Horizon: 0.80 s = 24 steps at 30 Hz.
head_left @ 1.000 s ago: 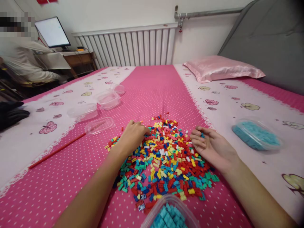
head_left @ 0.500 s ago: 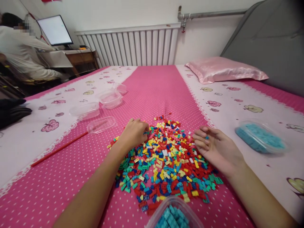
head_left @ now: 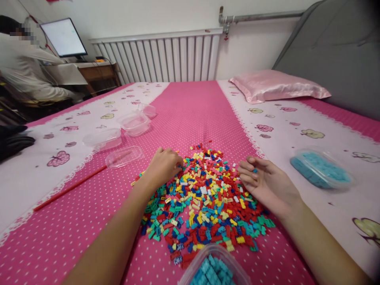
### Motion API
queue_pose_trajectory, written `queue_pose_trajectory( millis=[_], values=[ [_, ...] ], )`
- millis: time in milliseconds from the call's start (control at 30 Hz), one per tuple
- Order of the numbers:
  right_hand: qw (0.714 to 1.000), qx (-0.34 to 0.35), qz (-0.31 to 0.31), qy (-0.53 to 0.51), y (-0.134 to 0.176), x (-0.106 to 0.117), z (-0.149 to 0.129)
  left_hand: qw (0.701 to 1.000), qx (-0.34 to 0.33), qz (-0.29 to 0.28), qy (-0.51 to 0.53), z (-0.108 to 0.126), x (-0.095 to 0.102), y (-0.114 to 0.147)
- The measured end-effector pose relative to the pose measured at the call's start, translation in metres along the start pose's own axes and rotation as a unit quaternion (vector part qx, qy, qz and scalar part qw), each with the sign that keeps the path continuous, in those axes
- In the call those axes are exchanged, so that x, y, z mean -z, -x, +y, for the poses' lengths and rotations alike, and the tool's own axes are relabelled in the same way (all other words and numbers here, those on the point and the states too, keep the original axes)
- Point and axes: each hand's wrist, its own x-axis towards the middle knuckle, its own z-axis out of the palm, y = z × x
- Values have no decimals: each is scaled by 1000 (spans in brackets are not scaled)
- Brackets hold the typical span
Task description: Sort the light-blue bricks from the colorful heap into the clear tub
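A wide heap of small toy building bricks [head_left: 204,190] in red, yellow, blue, green, white and cream lies spread on the pink bedspread. My left hand [head_left: 164,164] rests at the heap's upper left edge, back upward and fingers curled down; what its fingertips pinch is hidden. On the heap's right side my right hand [head_left: 265,184] is turned palm up with bent fingers, and a small blue brick [head_left: 254,170] shows in them. Close to me, a clear plastic tub [head_left: 185,274] holds larger turquoise bricks [head_left: 212,272].
On the right stands a clear box of turquoise bricks [head_left: 320,168]. Several clear containers [head_left: 135,122], a lid [head_left: 124,157] and a red stick [head_left: 69,188] lie left. A pink pillow [head_left: 279,86] is at the back right. A person [head_left: 26,67] sits by a monitor [head_left: 63,37].
The whole view has shifted slightly, so everything appears a little further left. Both hands keep nearly the same pose over the bricks, and the blue brick is still in my right fingers.
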Motion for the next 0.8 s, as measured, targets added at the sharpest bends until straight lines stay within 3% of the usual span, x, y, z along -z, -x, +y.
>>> queue_pose_trajectory(
  millis=[233,433,600,800],
  values=[
    [1000,-9,17,-17,2,-6,1,999,18,13,-47,12,-3,-1],
    [998,-6,39,-47,6,-9,3,993,54,104,8,22,13,-3],
    [998,-7,27,-47,6,-9,3,996,-75,45,-14,37,-2,-7],
    [999,-1,20,-45,7,-10,2,996,-75,20,-36,33,-10,-9]
  ],
)
